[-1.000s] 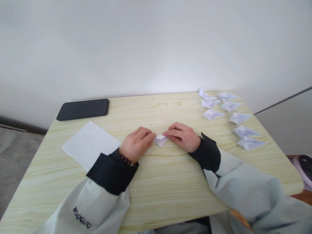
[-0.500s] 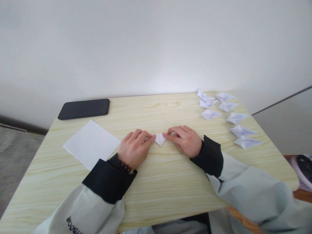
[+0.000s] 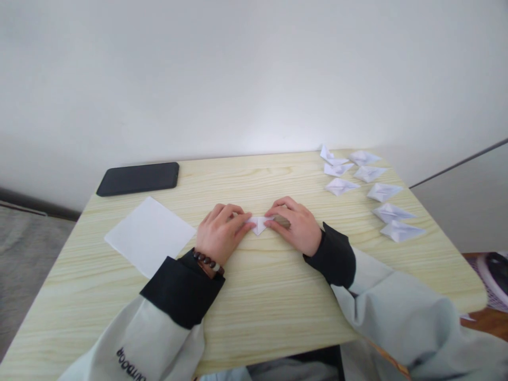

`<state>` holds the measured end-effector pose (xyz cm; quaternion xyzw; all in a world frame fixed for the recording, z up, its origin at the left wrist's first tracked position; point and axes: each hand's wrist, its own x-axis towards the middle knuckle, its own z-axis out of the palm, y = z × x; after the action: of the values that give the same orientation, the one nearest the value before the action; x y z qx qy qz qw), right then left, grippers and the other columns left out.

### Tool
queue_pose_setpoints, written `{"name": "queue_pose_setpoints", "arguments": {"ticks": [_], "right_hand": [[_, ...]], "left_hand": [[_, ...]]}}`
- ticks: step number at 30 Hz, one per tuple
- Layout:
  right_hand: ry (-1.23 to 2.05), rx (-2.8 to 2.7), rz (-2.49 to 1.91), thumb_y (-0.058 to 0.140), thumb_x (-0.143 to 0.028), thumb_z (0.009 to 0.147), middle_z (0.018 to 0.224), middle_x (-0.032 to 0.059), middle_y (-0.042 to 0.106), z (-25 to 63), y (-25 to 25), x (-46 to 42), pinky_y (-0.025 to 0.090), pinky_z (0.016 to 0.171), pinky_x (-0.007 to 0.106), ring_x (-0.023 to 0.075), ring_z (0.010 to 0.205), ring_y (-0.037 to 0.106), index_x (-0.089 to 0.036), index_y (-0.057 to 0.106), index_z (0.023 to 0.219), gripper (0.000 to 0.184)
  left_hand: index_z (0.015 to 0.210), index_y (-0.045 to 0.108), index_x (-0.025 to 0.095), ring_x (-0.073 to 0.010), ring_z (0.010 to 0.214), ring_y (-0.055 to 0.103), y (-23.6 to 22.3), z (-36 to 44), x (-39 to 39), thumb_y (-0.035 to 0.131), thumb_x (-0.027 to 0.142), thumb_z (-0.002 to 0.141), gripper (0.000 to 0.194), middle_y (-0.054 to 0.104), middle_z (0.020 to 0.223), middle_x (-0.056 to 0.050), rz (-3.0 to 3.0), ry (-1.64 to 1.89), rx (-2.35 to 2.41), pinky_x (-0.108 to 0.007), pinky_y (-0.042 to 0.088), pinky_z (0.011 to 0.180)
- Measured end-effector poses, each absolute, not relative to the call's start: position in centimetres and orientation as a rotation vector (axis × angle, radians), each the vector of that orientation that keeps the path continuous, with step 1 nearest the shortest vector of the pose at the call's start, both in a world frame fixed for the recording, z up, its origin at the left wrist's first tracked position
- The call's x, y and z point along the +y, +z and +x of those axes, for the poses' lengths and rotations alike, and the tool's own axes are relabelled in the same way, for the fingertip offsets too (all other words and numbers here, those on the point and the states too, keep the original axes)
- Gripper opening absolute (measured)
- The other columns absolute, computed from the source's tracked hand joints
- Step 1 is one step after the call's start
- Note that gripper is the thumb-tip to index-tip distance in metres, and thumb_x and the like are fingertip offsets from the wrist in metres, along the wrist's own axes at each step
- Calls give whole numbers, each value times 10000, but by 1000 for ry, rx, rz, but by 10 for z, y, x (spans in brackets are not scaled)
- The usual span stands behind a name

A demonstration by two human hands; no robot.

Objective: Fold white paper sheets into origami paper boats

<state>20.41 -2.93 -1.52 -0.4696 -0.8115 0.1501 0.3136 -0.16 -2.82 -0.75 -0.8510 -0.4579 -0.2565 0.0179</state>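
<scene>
A small folded white paper [image 3: 259, 226], its lower part pointing toward me, is between my two hands over the middle of the table. My left hand [image 3: 224, 230] pinches its left end between thumb and fingers. At the right end, the thumb and forefinger of my right hand [image 3: 297, 225] close on the paper. Both ends are partly covered by fingertips. A flat square sheet of white paper [image 3: 148, 233] lies left of my left hand, its near corner close to my sleeve.
Several folded paper boats [image 3: 384, 192] stand in two rough columns at the table's right side. A black phone [image 3: 138, 179] lies at the back left. The wooden table [image 3: 254, 301] meets a white wall behind. A basket [image 3: 492, 280] is beyond the right edge.
My right hand has shifted slightly left, and its thumb and forefinger now pinch the paper's right end. The left fingers have re-gripped, and the paper's side points show more.
</scene>
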Motion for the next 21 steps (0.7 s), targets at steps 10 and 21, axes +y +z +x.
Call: {"name": "queue_pose_setpoints", "arguments": {"ticks": [10,21], "right_hand": [[530,-2087,-1244,542,-333,843,749,4,627,198,-8,-21,398,602,244,106,575,504,-179,587,877,164],[318,-2110,-1020,479,-290,897,601,-3,602,201,-3,-26,374,540,199,87,537,508,-167,600,720,247]], "left_hand": [[805,626,177,-147,732,605,1,6,-22,588,350,806,176,681,793,-10,-2819,-1201,-1859,-274,479,684],[825,708,193,-133,733,662,11,9,-24,603,290,790,148,730,814,12,-2896,-1395,-2001,-206,507,688]]}}
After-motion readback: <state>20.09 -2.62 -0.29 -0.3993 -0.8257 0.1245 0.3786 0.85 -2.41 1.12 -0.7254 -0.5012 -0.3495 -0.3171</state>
